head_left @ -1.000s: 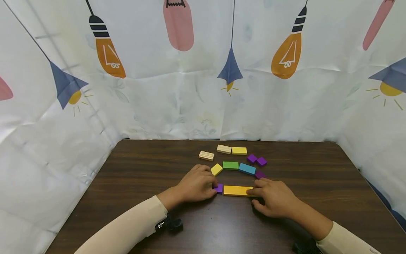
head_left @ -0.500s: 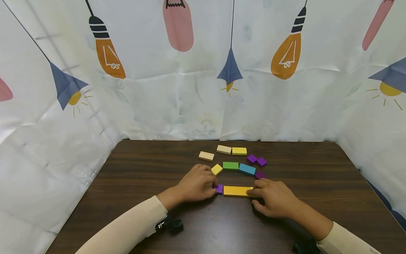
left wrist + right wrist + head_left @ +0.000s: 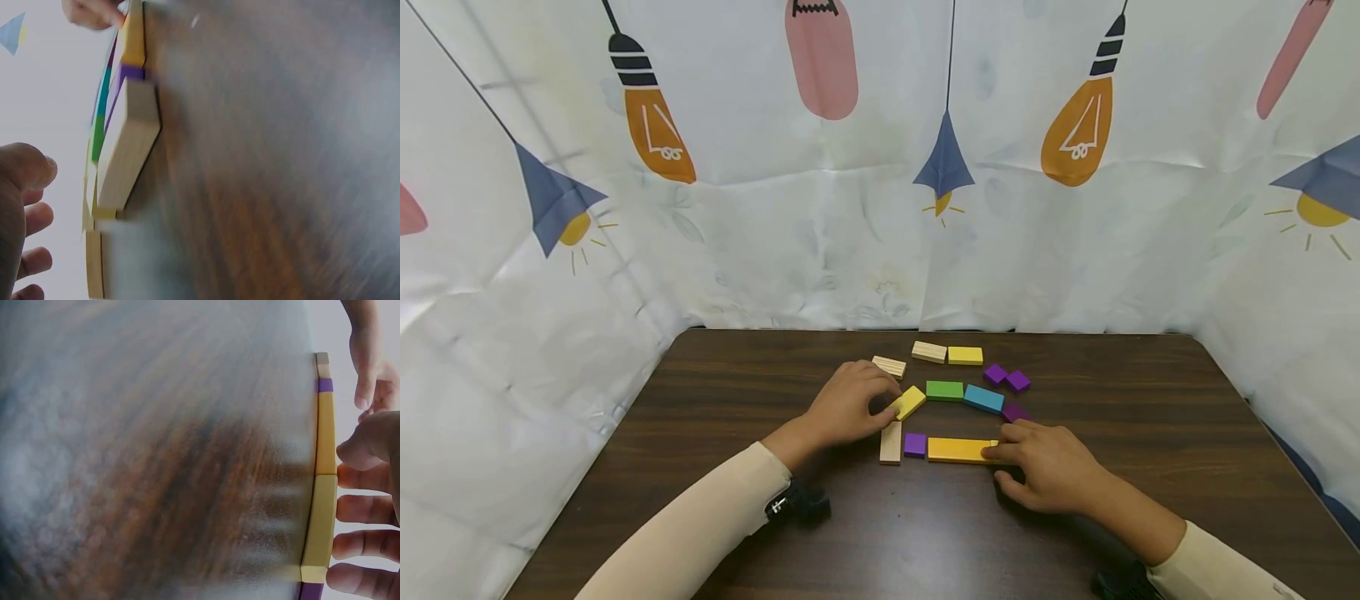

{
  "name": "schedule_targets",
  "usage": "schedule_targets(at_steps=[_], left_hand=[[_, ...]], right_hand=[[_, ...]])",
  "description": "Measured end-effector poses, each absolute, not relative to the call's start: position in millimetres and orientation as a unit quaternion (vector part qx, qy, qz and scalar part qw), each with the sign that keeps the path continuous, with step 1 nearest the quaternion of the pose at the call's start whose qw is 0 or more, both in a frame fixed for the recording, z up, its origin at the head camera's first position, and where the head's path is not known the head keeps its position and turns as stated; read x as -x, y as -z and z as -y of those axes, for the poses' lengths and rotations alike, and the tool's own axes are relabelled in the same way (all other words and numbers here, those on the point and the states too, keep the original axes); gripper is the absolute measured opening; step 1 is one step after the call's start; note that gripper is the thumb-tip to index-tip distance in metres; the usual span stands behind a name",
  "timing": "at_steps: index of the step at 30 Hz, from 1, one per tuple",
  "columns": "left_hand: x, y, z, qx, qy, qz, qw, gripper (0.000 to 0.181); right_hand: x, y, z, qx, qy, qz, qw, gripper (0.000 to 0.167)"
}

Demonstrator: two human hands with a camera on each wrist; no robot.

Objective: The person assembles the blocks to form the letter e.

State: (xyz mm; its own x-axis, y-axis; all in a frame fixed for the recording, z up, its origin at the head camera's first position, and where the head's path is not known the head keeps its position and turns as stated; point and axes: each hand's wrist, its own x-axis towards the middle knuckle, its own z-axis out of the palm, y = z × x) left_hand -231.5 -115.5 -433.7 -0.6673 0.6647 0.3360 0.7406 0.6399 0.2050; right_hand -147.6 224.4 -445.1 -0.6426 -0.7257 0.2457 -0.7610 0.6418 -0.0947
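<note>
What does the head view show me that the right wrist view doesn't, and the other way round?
Only the head view: the green block, the blue block and the curtain's printed blue lamp.
Only the right wrist view: the long side of the pale yellow block, mostly hidden by the right hand in the head view.
Both: the orange block, the wood block, the table and both hands, including the left hand.
</note>
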Motion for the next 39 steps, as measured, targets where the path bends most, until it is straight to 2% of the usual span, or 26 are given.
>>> schedule_targets(at_steps=[17,31,39], left_hand=[[264.9,441.7,127.7,0.274,0.148,0.945,0.098,0.026],[273.1,448.3,125.8,0.231,0.118,0.964,0.060,0.029],[275.8,447.8,126.2,0.221,0.115,0.967,0.063,0.029]], right_hand=[[147.2,443.3,-223.2,-0.409,-0.093,0.904,0.085,0.026],[146.9,444.5,-223.9,-0.409,-0.096,0.903,0.090,0.026],[147.4,445.2,-224.5,-0.410,-0.096,0.903,0.090,0.027]])
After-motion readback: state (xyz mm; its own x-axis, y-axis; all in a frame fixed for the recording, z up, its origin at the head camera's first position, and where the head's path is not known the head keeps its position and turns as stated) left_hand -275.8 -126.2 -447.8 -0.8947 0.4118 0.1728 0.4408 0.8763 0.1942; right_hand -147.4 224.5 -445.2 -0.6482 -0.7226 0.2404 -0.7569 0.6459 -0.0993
